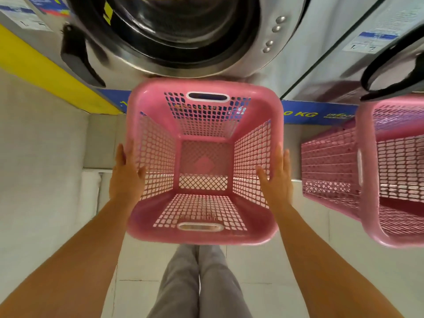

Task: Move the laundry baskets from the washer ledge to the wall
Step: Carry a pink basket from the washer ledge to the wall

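**Pink basket caught between two flat palms at the washer front**

Steel fills the far side beyond the grip: a front-loading washer [174,35] with its round door and dark drum, a second machine [367,42] to the right of it. Below them runs a grey ledge [101,143], with a blue band above it, and pale floor tiles [146,260] lie under the person's arms.

Between the hands sits the pink basket [202,237], empty, its mesh walls and bottom plain to see, its far rim close under the washer door. I cannot tell whether its base rests on the ledge or hangs clear. A second pink basket [367,171] stands to the right of the grip, well apart from the right hand.

Left hand [126,173] lies flat against the basket's left wall, fingers straight, thumb hooked over the rim. Right hand [276,175] mirrors it on the right wall. Neither grip is curled closed; the basket is squeezed between open palms.
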Demonstrator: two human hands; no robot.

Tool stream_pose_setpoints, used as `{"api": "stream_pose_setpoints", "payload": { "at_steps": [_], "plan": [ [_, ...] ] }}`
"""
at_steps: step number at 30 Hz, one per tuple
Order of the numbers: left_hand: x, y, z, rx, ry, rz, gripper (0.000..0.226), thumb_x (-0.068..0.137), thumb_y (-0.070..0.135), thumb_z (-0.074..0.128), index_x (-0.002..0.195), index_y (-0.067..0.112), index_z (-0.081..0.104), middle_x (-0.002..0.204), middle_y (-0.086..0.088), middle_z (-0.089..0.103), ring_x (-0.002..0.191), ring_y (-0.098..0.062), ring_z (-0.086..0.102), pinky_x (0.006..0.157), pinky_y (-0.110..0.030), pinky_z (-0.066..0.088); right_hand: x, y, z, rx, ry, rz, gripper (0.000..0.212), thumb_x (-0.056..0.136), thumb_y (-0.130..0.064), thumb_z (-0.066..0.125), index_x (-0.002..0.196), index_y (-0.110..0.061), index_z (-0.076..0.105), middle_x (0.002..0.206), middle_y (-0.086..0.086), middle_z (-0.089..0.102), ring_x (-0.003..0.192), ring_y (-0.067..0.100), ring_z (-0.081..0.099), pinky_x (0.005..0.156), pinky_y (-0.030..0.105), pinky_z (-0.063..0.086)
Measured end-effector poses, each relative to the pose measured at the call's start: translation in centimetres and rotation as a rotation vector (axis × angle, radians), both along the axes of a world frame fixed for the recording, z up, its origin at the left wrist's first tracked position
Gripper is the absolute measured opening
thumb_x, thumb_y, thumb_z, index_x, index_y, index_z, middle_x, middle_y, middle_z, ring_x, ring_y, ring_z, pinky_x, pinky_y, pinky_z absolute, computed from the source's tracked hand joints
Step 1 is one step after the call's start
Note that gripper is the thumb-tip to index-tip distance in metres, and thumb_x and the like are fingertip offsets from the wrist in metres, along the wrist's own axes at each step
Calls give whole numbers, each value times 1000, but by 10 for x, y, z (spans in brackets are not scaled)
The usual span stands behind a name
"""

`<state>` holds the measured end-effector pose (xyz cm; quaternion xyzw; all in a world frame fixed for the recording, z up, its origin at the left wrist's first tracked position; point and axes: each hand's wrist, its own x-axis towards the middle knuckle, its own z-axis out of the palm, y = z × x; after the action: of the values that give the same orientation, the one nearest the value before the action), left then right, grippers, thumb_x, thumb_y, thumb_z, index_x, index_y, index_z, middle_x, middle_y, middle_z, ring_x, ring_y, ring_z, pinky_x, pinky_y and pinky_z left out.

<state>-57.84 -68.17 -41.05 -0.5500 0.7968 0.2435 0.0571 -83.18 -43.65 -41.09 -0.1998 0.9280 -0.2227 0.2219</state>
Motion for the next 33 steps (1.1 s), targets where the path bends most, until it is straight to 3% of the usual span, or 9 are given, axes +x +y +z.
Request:
{"api": "stream_pose_setpoints", "payload": {
  "at_steps": [3,5,9,15,20,25,33],
  "plan": [
    [5,-6,-4,-4,58,-41,81,93,11,53,153,36,4,155,-13,20,96,-46,63,73,-51,53,-1,2,-7,-22,42,0,84,93,-22,55,148,-53,-1,163,3,15,137,35,40,84,55,51],
    [7,-6,-4,-12,88,-77,78,93,7,53,152,38,13,146,-16,30,87,-41,64,67,-45,53,0,3,-8,-12,72,21,87,91,-11,52,148,-53,1,162,4,18,132,38,45,82,57,54],
    [9,0,3,-8,99,-41,71,93,8,52,151,39,23,145,-13,33,94,-41,63,79,-48,53,4,7,-3,1,70,43,81,90,-8,50,151,-47,14,159,4,25,117,38,57,77,57,55],
    [23,7,31,-4,148,-46,69,95,10,49,151,39,22,142,-11,36,88,-38,64,73,-44,54,21,16,23,45,80,53,76,91,-9,49,151,-44,18,156,4,31,101,38,62,73,54,56],
    [48,21,64,-17,127,23,72,93,8,48,150,43,21,142,-10,37,87,-35,63,64,-35,48,38,21,56,8,86,72,77,91,-8,50,150,-45,18,156,3,32,106,38,61,75,50,55],
    [83,48,97,-60,119,149,72,90,7,49,148,44,26,144,-10,37,96,-41,61,77,-49,52,53,20,87,-44,114,184,76,90,-8,50,151,-42,19,155,5,32,110,37,60,75,50,56],
    [161,109,121,-116,106,437,66,93,14,46,147,44,24,143,-7,41,101,-38,62,79,-46,56,87,3,112,-66,111,415,77,91,-11,52,150,-47,16,155,1,33,105,34,62,75,42,51]
  ]
}}
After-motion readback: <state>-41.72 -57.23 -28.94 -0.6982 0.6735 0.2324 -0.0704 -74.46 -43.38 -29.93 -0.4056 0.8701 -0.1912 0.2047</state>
